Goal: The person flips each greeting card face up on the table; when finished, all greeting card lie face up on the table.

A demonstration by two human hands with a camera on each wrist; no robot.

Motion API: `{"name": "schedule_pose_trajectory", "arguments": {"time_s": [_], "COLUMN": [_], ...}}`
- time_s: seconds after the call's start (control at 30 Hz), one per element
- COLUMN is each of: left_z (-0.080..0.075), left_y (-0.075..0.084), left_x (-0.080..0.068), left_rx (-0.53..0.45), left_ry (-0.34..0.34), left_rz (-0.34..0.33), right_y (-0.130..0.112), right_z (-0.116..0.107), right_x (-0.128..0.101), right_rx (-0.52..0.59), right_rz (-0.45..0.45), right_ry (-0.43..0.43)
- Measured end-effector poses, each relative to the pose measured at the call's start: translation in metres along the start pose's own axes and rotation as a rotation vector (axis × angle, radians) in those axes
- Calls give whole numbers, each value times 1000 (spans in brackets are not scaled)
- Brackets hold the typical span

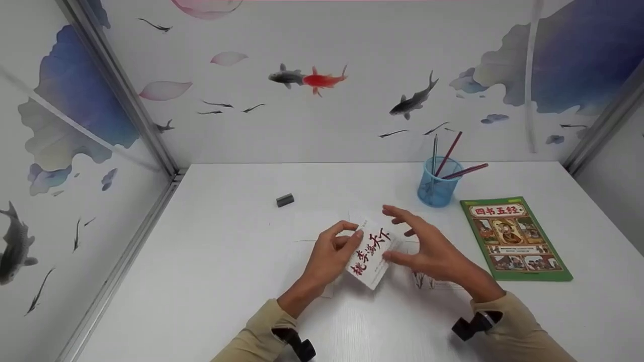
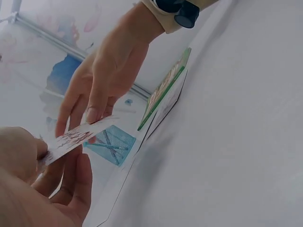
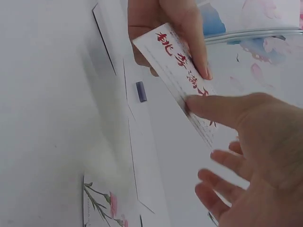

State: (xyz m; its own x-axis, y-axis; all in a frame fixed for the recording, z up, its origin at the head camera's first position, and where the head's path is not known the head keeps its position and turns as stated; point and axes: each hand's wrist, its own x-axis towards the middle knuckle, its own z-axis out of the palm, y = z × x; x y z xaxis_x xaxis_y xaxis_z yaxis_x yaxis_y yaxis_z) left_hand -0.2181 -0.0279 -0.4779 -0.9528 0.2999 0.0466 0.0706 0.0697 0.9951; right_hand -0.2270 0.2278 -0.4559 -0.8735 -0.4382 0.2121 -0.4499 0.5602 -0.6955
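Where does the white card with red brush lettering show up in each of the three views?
Head: white card with red brush lettering, centre, pinched by the left hand.
Left wrist: lower left, seen edge-on.
Right wrist: upper centre, lettering visible.
Shared landmark: the right hand, thumb on the card's edge.

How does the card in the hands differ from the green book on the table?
The card is white with red brush characters; the green book has a green cover with pictures. The card is held above the table by the left hand, with the right hand at its edge; the book lies flat, untouched. The card looks smaller. Both carry printed characters.
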Motion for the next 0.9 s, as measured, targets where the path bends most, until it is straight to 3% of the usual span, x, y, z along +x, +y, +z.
{"name": "schedule_pose_trajectory", "arguments": {"time_s": [0.17,0.3,0.47,0.67,0.9], "left_z": [3,3,-4,-16,-17], "left_y": [-2,-2,2,5,1], "left_x": [-1,-1,-3,-5,-5], "left_rx": [165,235,326,578,815], "left_ry": [45,46,-88,-249,-370], "left_rz": [-3,2,-18,65,123], "right_y": [-6,-3,5,8,9], "right_z": [7,9,9,11,15], "right_x": [-4,-3,-3,-7,-7], "right_rx": [60,33,-73,-192,-325], "right_rz": [-120,-103,-21,-16,37], "right_ry": [-159,-158,-172,-266,-234]}}
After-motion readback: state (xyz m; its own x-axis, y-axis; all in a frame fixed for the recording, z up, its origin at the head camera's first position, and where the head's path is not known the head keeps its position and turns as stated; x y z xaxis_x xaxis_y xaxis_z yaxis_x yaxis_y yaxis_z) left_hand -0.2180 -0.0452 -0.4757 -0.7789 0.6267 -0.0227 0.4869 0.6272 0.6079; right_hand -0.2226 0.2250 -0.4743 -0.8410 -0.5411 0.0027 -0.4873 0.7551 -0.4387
